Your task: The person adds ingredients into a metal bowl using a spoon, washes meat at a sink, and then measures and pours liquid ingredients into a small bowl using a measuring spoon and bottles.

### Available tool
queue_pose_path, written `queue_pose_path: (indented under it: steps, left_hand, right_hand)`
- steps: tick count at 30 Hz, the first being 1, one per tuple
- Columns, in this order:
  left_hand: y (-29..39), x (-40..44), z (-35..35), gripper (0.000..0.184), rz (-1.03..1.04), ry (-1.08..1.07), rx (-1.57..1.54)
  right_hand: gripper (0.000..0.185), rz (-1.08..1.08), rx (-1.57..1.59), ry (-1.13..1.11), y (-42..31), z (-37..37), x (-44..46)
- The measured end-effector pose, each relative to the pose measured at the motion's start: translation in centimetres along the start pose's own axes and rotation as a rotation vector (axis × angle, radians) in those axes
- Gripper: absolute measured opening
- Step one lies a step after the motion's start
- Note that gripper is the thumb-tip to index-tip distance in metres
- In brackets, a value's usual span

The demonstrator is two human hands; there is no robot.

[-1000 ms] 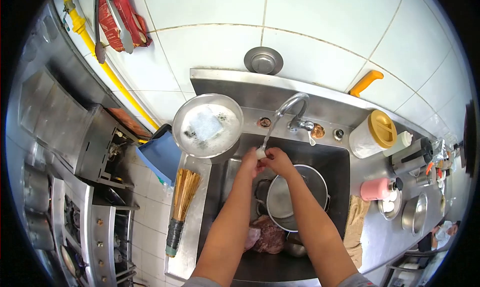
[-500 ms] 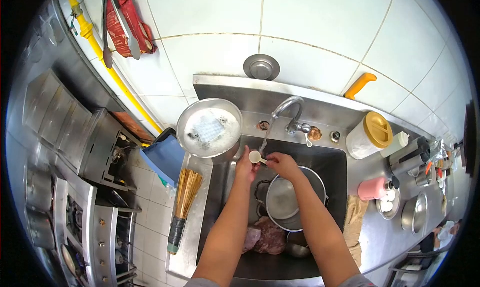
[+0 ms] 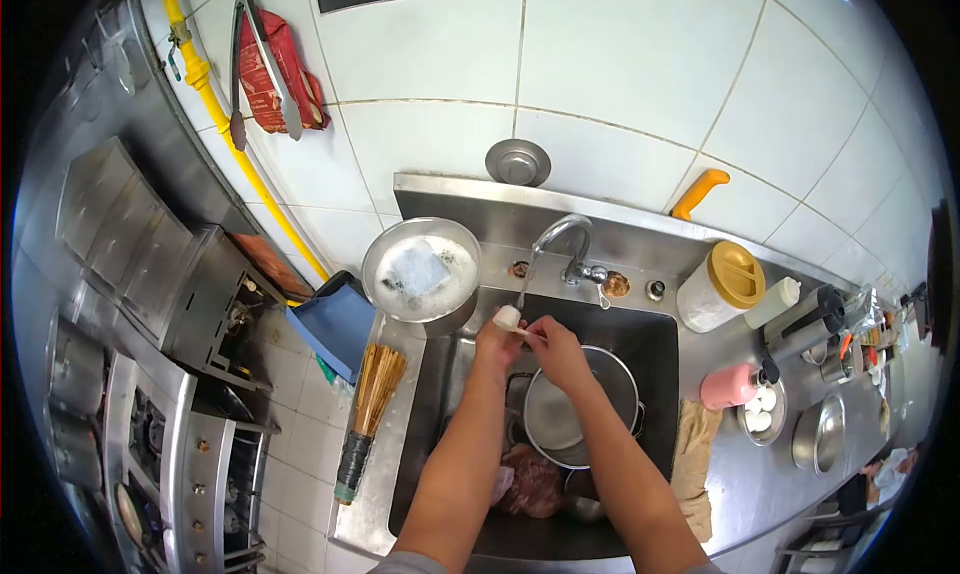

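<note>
A small white scoop (image 3: 507, 317) is under the water running from the curved faucet (image 3: 565, 232). My left hand (image 3: 498, 340) is at the scoop's cup, its fingers partly hidden behind it. My right hand (image 3: 553, 346) pinches the scoop's thin handle. Below my hands, a metal pot (image 3: 568, 414) sits in the sink (image 3: 640, 326), with dark red meat (image 3: 532, 482) and a small metal bowl (image 3: 583, 504) near it.
A bowl of foamy water (image 3: 447, 274) stands at the sink's left corner, above a stick brush (image 3: 375, 404). To the right are a yellow-lidded container (image 3: 708, 299), a pink bottle (image 3: 730, 386), a bowl of eggs (image 3: 763, 416) and a brown cloth (image 3: 694, 464).
The view has tilted upward, showing a wall sign. The scoop has turned in my hands; its open cup faced the camera half a second ago, and now its outer side shows.
</note>
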State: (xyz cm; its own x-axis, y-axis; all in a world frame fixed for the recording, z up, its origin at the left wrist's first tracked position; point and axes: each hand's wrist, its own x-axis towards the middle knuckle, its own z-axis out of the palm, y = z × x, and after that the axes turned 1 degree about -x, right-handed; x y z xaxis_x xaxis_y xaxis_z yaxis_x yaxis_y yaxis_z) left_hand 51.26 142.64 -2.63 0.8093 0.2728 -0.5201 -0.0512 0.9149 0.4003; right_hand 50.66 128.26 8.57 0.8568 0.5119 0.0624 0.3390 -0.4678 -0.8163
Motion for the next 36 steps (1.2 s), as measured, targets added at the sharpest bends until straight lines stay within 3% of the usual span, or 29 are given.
queue_pose_path:
  steps: [2, 4, 6, 7, 10, 11, 12, 14, 15, 16, 18, 20, 22, 24, 25, 27, 30, 33, 36]
  left_hand:
    - [-1.4, 2.7, -1.2, 0.023, -0.038, -0.087, -0.089]
    - [-1.1, 0.7, 1.2, 0.022, -0.02, 0.012, -0.194]
    - [-0.9, 1.5, 1.3, 0.023, -0.05, -0.381, -0.217]
    - [-0.8, -1.1, 4.4, 0.031, 0.064, -0.086, -0.062]
    - [0.2, -2.2, 6.1, 0.039, 0.003, -0.128, 0.115]
    - [1.4, -2.2, 6.1, 0.039, -0.036, -0.166, 0.336]
    - [1.7, -2.0, 6.7, 0.039, -0.042, -0.167, 0.34]
    - [2.1, -1.6, 7.6, 0.037, 0.26, -0.226, 1.082]
    - [2.2, -0.7, 7.2, 0.032, 0.387, -0.344, 1.198]
    - [2.8, -0.5, 7.3, 0.032, 0.382, -0.343, 1.204]
    - [4.2, -0.4, 7.5, 0.036, 0.812, -0.2, 1.705]
    - [5.5, -1.8, 7.8, 0.031, 0.833, -0.187, 1.622]
    - [5.9, -3.7, 7.5, 0.033, 0.687, -0.172, 1.263]
    - [5.8, -4.7, 7.5, 0.034, 0.737, -0.108, 1.131]
    - [5.8, -5.7, 7.8, 0.034, 0.777, -0.042, 0.995]
    - [7.0, -9.3, 10.7, 0.037, 0.847, -0.087, 1.007]
    - [9.4, -14.7, 16.3, 0.04, 1.026, -0.238, 1.113]
    - [10.1, -16.6, 19.1, 0.04, 0.982, -0.259, 1.396]
    - [9.0, -17.8, 20.2, 0.036, 0.911, -0.203, 1.454]
  right_hand:
    - [0.016, -0.074, -0.054, 0.032, -1.8, -0.5, -1.1]
    - [0.014, -0.143, -0.11, 0.066, -3.5, -1.6, -2.7]
    - [0.015, -0.161, -0.124, 0.083, -5.0, -3.1, -4.4]
    - [0.017, -0.123, -0.01, 0.105, -5.0, -3.6, -5.4]
    - [0.018, -0.064, 0.089, 0.213, -0.2, -4.3, -8.5]
    - [0.019, 0.063, 0.098, 0.209, 0.4, -5.1, -10.0]
    - [0.02, 0.194, 0.107, 0.203, 1.0, -5.9, -11.8]
    - [0.018, 0.36, 0.075, 0.191, 4.7, -6.9, -15.2]
    - [0.017, 0.39, 0.113, 0.25, 6.3, -7.2, -17.0]
    - [0.015, 0.417, 0.151, 0.31, 7.8, -7.3, -18.7]
    - [0.013, 0.622, 0.435, 0.279, 10.8, -8.2, -21.8]
    - [0.015, 0.648, 0.414, 0.284, 12.1, -8.3, -24.1]
    - [0.019, 0.735, 0.436, 0.213, 13.0, -7.9, -25.3]
    - [0.026, 0.823, 0.476, 0.228, 13.0, -6.9, -25.6]
    - [0.029, 0.841, 0.649, 0.238, 12.9, -6.3, -25.5]
    - [0.037, 0.805, 0.888, 0.215, 14.9, -4.9, -25.5]
    - [0.037, 0.775, 0.846, 0.234, 14.2, -4.1, -23.7]
    - [0.036, 0.773, 0.814, 0.224, 13.3, -3.3, -21.8]
    - [0.035, 0.825, 0.819, 0.169, 12.5, -2.3, -20.0]
